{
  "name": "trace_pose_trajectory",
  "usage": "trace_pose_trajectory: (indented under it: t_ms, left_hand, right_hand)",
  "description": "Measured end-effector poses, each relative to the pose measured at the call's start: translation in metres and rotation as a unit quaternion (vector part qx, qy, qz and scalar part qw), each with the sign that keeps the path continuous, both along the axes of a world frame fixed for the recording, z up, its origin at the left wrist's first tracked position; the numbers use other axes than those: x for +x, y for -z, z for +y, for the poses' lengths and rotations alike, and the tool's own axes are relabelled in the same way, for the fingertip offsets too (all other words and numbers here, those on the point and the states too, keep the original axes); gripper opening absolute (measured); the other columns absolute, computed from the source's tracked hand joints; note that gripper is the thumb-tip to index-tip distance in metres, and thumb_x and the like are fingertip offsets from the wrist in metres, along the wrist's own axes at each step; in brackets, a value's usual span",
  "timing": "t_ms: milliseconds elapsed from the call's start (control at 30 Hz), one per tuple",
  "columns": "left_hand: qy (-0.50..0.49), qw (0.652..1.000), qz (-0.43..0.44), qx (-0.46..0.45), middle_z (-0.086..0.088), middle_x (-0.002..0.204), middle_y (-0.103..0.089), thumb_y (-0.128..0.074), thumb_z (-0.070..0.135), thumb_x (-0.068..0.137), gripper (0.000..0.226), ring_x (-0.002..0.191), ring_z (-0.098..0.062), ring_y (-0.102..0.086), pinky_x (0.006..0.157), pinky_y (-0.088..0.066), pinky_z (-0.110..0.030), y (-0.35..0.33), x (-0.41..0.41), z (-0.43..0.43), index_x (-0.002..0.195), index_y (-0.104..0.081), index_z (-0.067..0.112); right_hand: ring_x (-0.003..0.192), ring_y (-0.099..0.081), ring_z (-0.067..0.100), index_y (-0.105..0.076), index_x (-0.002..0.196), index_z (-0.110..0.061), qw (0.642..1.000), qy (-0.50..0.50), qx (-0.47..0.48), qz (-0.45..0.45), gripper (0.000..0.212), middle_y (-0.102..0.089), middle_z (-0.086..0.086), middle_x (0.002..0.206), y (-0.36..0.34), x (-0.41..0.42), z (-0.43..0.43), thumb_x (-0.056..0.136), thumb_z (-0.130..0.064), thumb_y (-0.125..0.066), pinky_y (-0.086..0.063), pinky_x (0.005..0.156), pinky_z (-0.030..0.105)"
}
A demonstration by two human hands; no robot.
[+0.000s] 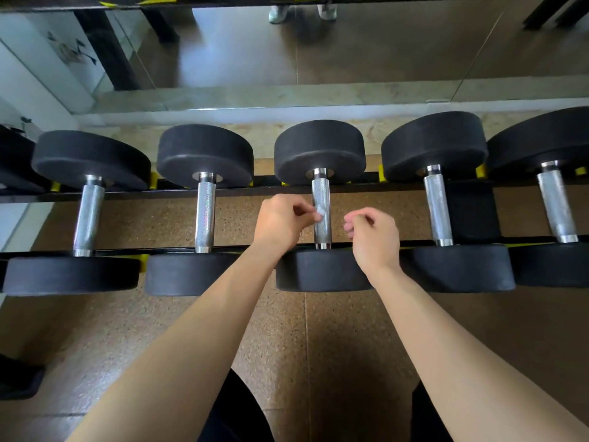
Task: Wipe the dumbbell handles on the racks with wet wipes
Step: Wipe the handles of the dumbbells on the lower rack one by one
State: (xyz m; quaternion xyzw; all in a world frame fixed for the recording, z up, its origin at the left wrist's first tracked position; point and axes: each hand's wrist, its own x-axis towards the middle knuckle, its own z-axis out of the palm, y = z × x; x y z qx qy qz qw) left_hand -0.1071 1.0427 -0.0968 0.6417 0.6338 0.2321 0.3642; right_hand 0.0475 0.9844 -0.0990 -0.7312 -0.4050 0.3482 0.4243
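Several black dumbbells with knurled steel handles lie side by side on a black rack [255,189]. The middle dumbbell's handle [322,193] runs between my two hands. My left hand [282,223] pinches a small white wet wipe [319,212] against the left side of that handle. My right hand [374,236] hovers just right of the handle, fingers loosely curled, holding nothing that I can see. Neighbouring handles stand to the left [204,212] and to the right [438,207].
A mirror [287,49] runs along the wall behind the rack, above a pale ledge. Brown speckled floor [334,346] lies under and in front of the rack. A dark object [16,381] sits on the floor at the far left.
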Motion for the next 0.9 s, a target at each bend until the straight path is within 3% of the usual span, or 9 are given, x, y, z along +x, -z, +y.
trace_pose_trajectory:
  t_ms: [167, 300, 400, 533, 733, 900]
  left_hand:
    - [0.029, 0.999, 0.001, -0.033, 0.014, 0.068, -0.067, -0.091, 0.023, 0.073, 0.024, 0.065, 0.003, -0.06, 0.06, -0.041, -0.005, 0.005, -0.007, 0.004, 0.066, -0.069, 0.03]
    - [-0.05, 0.996, -0.077, -0.005, 0.008, 0.073, -0.071, -0.088, 0.021, 0.078, 0.022, 0.069, -0.007, -0.064, 0.069, -0.052, -0.021, 0.007, 0.0, 0.014, 0.068, -0.07, 0.029]
    - [-0.029, 0.992, -0.111, -0.056, 0.0, 0.075, -0.072, -0.087, 0.01, 0.077, 0.023, 0.069, -0.013, -0.067, 0.067, -0.056, -0.023, 0.012, -0.004, 0.008, 0.068, -0.068, 0.019]
    - [0.077, 0.991, 0.002, -0.106, 0.001, 0.073, -0.073, -0.089, 0.011, 0.075, 0.026, 0.069, -0.011, -0.068, 0.071, -0.055, -0.022, 0.012, -0.015, 0.004, 0.066, -0.066, 0.019]
    - [0.026, 0.993, -0.089, -0.07, -0.005, 0.077, -0.072, -0.088, 0.006, 0.074, 0.018, 0.067, -0.01, -0.064, 0.065, -0.057, -0.021, 0.008, -0.011, 0.012, 0.07, -0.072, 0.013]
    - [0.156, 0.983, -0.005, -0.099, 0.01, 0.067, -0.068, -0.092, 0.008, 0.069, 0.023, 0.058, 0.007, -0.059, 0.062, -0.044, -0.007, 0.004, -0.015, 0.005, 0.064, -0.071, 0.018]
  right_hand:
    - [0.085, -0.065, 0.016, -0.068, 0.083, -0.023, 1.0, 0.0, -0.001, 0.0, 0.025, -0.069, -0.001, 0.084, 0.001, 0.0, 0.001, 0.098, -0.014, -0.05, -0.055, 0.08, 0.032]
    - [0.083, -0.065, 0.017, -0.067, 0.081, -0.023, 1.0, -0.002, -0.007, -0.006, 0.025, -0.069, 0.0, 0.083, -0.001, 0.0, 0.002, 0.097, -0.014, -0.051, -0.054, 0.077, 0.031]
    - [0.08, -0.065, 0.019, -0.069, 0.08, -0.017, 1.0, 0.003, -0.006, -0.006, 0.022, -0.069, 0.003, 0.079, 0.0, 0.0, 0.002, 0.094, -0.015, -0.052, -0.055, 0.078, 0.038]
    - [0.079, -0.066, 0.017, -0.068, 0.078, -0.02, 1.0, 0.006, -0.01, -0.006, 0.022, -0.069, 0.0, 0.077, -0.001, 0.0, 0.002, 0.093, -0.016, -0.053, -0.057, 0.08, 0.04]
    - [0.079, -0.065, 0.015, -0.066, 0.078, -0.024, 1.0, 0.003, -0.013, -0.012, 0.022, -0.069, -0.001, 0.078, -0.001, 0.0, 0.002, 0.095, -0.018, -0.054, -0.057, 0.08, 0.038]
    - [0.079, -0.065, 0.015, -0.065, 0.076, -0.026, 1.0, 0.004, -0.007, -0.012, 0.024, -0.068, -0.001, 0.078, 0.0, 0.0, 0.002, 0.096, -0.019, -0.054, -0.056, 0.078, 0.035]
